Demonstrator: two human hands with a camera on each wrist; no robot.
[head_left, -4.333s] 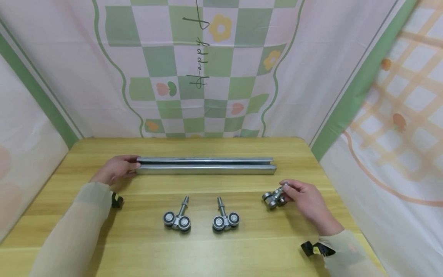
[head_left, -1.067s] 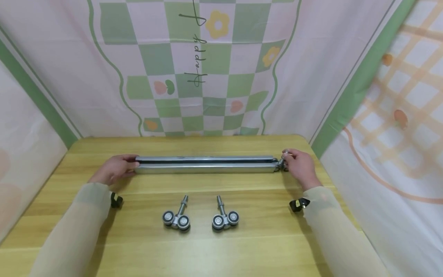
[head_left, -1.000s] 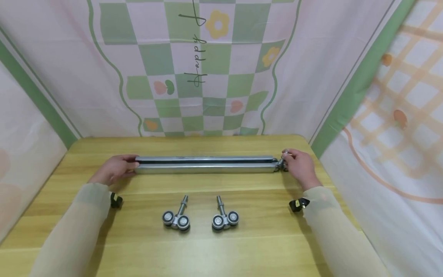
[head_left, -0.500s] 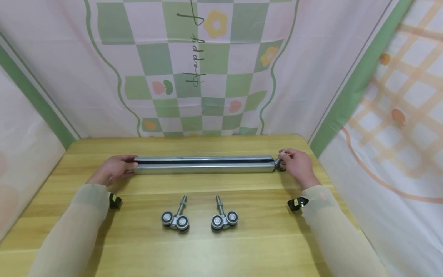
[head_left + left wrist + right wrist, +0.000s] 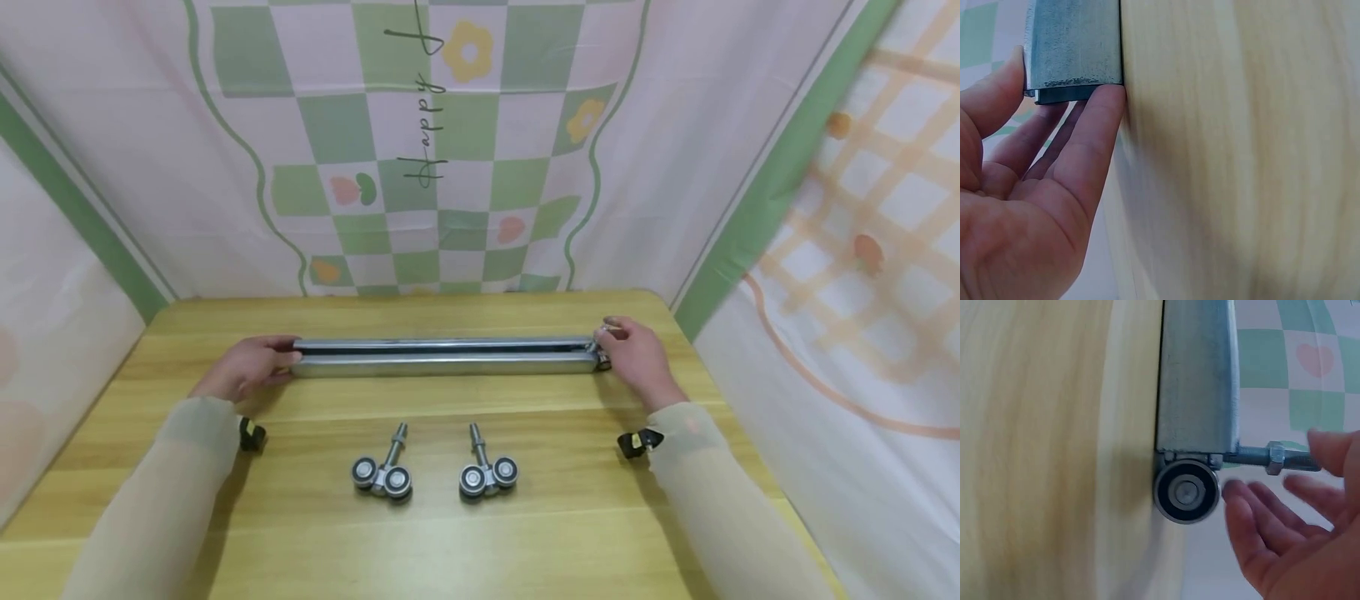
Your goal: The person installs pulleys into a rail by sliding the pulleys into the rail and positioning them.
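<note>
A galvanized steel C-channel rail (image 5: 450, 367) lies across the table, its slot facing up. At its left end my left hand (image 5: 243, 367) holds it; in the left wrist view the thumb is on one side of the rail (image 5: 1072, 50) and the fingertips at the other. My right hand (image 5: 636, 360) is at the right end with thumb and finger about the threaded bolt (image 5: 1297, 460) of a roller trolley. One pair of its wheels appears inside the rail; a rear wheel (image 5: 1186, 492) still shows outside the rail's mouth.
Two more roller trolleys, a left one (image 5: 384, 478) and a right one (image 5: 487, 477), lie on the wooden table (image 5: 300, 550) in front of the rail. A printed curtain (image 5: 525, 250) hangs behind the table, with cloth at both sides.
My right hand has brought the trolley from the table's right side up to the rail's right end, then leftward partly into it. The left hand stays on the rail.
</note>
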